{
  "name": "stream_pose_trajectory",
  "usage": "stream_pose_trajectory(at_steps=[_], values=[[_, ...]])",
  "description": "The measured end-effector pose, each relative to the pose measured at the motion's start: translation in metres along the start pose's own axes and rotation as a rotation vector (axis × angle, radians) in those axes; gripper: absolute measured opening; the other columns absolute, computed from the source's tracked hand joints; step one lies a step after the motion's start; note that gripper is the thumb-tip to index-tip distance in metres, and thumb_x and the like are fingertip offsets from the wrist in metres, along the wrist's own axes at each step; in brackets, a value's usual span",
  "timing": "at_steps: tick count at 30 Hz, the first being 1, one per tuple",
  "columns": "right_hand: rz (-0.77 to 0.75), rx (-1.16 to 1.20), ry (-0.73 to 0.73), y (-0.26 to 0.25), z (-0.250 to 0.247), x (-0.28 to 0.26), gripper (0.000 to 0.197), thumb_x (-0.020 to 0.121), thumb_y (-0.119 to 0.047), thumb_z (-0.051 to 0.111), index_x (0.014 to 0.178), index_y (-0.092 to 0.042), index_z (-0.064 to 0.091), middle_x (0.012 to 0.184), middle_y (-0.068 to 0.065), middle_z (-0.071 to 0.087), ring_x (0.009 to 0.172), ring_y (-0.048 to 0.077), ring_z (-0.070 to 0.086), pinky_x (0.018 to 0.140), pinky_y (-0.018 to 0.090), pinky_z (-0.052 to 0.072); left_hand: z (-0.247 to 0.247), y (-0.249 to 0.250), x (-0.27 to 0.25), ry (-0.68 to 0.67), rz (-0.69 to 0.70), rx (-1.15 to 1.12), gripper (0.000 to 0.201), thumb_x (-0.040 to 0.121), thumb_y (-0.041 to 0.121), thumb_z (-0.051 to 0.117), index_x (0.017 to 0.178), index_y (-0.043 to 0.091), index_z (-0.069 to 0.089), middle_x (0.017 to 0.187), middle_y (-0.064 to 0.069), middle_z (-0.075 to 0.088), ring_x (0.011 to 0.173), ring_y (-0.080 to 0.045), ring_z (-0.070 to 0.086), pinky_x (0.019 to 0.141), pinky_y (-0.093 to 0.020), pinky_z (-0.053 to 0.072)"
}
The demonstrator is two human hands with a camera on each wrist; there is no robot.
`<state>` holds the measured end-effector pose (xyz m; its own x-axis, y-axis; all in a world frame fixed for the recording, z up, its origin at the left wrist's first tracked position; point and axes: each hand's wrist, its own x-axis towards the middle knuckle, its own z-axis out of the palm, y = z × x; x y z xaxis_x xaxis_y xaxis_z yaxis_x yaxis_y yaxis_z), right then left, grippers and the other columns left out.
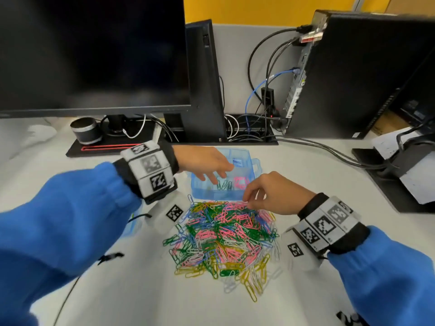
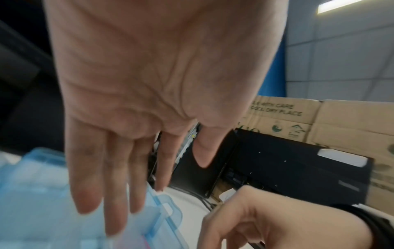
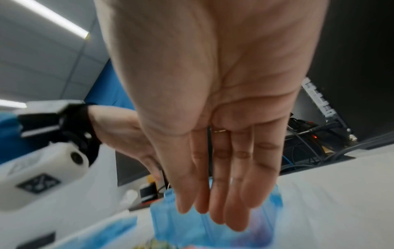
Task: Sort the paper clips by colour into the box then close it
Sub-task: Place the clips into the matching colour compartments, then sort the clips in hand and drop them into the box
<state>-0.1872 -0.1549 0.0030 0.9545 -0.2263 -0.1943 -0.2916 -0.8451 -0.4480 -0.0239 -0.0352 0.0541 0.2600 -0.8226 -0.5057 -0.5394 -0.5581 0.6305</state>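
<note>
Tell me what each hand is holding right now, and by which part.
Nothing in either. The left hand hangs over the blue box with straight fingers and a bare palm. The right hand shows straight fingers too, above the far edge of the paper clip pile.

Translucent blue plastic box (image 1: 200,191); glossy coated paper clips (image 1: 223,236).

left hand (image 1: 207,164) over box (image 1: 200,191), clip pile (image 1: 223,238)
</note>
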Motion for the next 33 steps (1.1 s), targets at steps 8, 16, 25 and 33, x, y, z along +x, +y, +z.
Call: stream_pose_trajectory(at_steps=[8,16,25,33], values=[[0.200,-0.161,-0.012,0.009,0.023,-0.011,0.024,0.075,-0.032,0.078,0.093,-0.021,0.067,0.095,0.003,0.065,0.082,0.019,0.061,0.072,0.028,0.047,0.038,-0.045,-0.058,0.025,0.076,0.271,0.039,0.097,0.049,0.040,0.125,0.028,0.057,0.093,0.016,0.060,0.094,-0.008,0.059,0.091,-0.026,0.043],[0.174,-0.112,-0.049,0.001,0.027,-0.013,0.047,0.065,-0.041,0.084,0.104,-0.021,0.066,0.095,0.000,0.063,0.079,0.012,0.052,0.073,0.029,0.046,0.048,-0.053,-0.067,0.039,0.131,0.209,0.039,0.097,0.047,0.043,0.130,0.031,0.054,0.106,0.016,0.061,0.099,-0.003,0.059,0.086,-0.016,0.041],[0.148,0.169,-0.007,0.009,0.016,-0.004,0.011,0.075,-0.012,0.080,0.077,-0.015,0.071,0.070,0.004,0.072,0.059,0.014,0.068,0.060,0.017,0.050,0.073,-0.060,-0.051,0.168,0.192,-0.285,0.018,0.099,0.026,0.050,0.103,0.021,0.067,0.098,0.007,0.073,0.083,-0.011,0.071,0.071,-0.019,0.050],[0.106,0.462,0.016,-0.009,-0.020,0.001,0.007,0.078,-0.003,0.076,0.083,-0.003,0.071,0.064,0.006,0.068,0.057,0.017,0.067,0.059,0.022,0.055,0.075,-0.057,-0.043,0.196,0.077,-0.870,0.028,0.100,0.027,0.045,0.114,0.015,0.066,0.116,-0.001,0.068,0.104,-0.013,0.066,0.088,-0.029,0.055]])
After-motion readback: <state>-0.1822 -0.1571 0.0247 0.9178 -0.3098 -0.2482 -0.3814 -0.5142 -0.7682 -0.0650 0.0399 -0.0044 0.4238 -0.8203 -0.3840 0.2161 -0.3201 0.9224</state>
